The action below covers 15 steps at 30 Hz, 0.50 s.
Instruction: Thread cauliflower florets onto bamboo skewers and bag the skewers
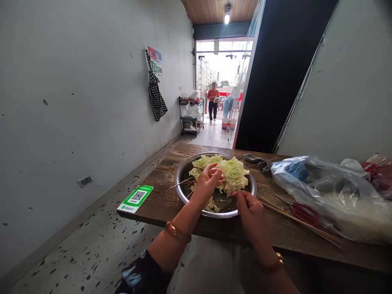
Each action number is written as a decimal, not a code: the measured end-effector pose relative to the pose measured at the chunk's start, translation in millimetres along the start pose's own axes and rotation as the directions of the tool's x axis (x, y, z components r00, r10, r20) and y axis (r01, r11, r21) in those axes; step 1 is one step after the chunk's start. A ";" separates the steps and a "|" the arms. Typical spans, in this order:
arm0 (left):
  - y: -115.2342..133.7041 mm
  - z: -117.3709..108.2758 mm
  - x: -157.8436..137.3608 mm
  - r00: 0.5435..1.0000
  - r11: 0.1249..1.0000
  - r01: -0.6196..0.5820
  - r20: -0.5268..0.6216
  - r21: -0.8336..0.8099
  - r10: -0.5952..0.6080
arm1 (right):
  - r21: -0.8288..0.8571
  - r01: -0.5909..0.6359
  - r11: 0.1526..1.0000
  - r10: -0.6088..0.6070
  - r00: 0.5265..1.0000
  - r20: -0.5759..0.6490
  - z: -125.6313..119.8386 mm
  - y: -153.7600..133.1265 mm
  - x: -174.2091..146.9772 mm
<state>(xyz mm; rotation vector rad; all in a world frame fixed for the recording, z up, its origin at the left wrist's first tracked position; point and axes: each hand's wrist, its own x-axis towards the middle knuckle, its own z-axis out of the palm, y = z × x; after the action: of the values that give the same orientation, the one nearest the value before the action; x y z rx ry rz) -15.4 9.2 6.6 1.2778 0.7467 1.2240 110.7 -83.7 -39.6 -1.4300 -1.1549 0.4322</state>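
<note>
A round metal basin (252, 185) on the wooden table holds frilly, pale green cabbage leaves (211, 160) and several thin sticks. My left hand (208, 179) is over the basin with its fingers curled on the edge of a cabbage leaf (234, 173). At the near right rim, my right hand (251, 208) is closed in a pinch, its fingertips close under that leaf. What the pinch holds is too small to make out. Some sticks (183, 183) stick out over the basin's left rim, and small leaf scraps (212, 204) lie in its bottom.
Right of the basin lie a bundle of thin sticks (301, 220), red-handled scissors (306, 213), a dark cloth (260, 162) and a large clear plastic bag (343, 200). A QR-code card (135, 199) is at the table's left corner. A person (213, 102) stands near the doorway beside a cart (192, 118).
</note>
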 end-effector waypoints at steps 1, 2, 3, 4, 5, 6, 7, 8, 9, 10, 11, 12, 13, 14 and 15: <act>-0.5 -5.1 -6.2 1.000 0.997 -0.017 0.026 0.077 0.015 | 0.031 -0.024 0.999 0.025 1.000 -0.015 -0.1 1.0 -0.5; -1.0 -10.1 -12.5 0.998 0.984 -0.038 0.060 0.174 0.028 | 0.064 -0.047 0.997 0.049 0.998 -0.028 0.0 1.6 -1.1; -1.3 -14.5 -18.7 0.994 0.955 -0.065 0.105 0.289 0.036 | 0.098 -0.067 0.993 0.071 0.997 -0.039 0.2 1.8 -1.7; -1.4 -18.1 -24.6 0.987 0.906 -0.100 0.159 0.412 0.037 | 0.132 -0.083 0.988 0.090 0.995 -0.050 0.5 1.6 -2.1; -1.3 -20.5 -29.8 0.976 0.837 -0.142 0.215 0.529 0.030 | 0.165 -0.094 0.982 0.105 0.993 -0.059 0.6 1.1 -2.5; -1.0 -21.8 -34.4 0.964 0.755 -0.188 0.265 0.628 0.020 | 0.198 -0.099 0.975 0.115 0.991 -0.069 0.4 0.8 -2.6; -0.4 -22.0 -38.2 0.951 0.671 -0.235 0.308 0.703 0.010 | 0.229 -0.099 0.968 0.121 0.989 -0.082 -0.3 0.8 -2.5; 0.3 -21.1 -41.2 0.939 0.592 -0.278 0.345 0.757 0.000 | 0.253 -0.098 0.962 0.126 0.987 -0.096 -1.7 1.3 -2.1; 1.1 -19.6 -43.6 0.926 0.519 -0.317 0.377 0.794 -0.012 | 0.267 -0.099 0.959 0.133 0.985 -0.113 -4.1 2.4 -1.4; 2.0 -17.8 -45.5 0.912 0.451 -0.355 0.409 0.819 -0.024 | 0.271 -0.101 0.957 0.140 0.982 -0.129 -7.5 4.2 -0.4; 2.8 -15.8 -46.9 0.896 0.385 -0.394 0.441 0.835 -0.040 | 0.269 -0.104 0.958 0.146 0.979 -0.142 -11.9 6.3 0.8; 3.3 -14.0 -48.1 0.878 0.319 -0.434 0.474 0.843 -0.060 | 0.264 -0.110 0.958 0.153 0.977 -0.151 -17.2 8.5 2.4; 3.6 -12.5 -49.1 0.859 0.258 -0.472 0.506 0.843 -0.081 | 0.262 -0.117 0.958 0.160 0.975 -0.153 -23.0 10.5 4.2; 3.6 -11.3 -49.9 0.841 0.205 -0.506 0.532 0.838 -0.097 | 0.263 -0.124 0.957 0.168 0.974 -0.152 -29.1 12.0 6.5; 3.4 -10.6 -50.6 0.828 0.164 -0.532 0.551 0.831 -0.104 | 0.265 -0.133 0.955 0.176 0.974 -0.145 -35.0 12.8 9.3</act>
<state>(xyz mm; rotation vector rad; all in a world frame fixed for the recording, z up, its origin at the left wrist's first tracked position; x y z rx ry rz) -38.9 -36.1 -2.7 2.8018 0.9970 0.3695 148.0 -92.5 -39.4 -1.3091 -0.8234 0.5393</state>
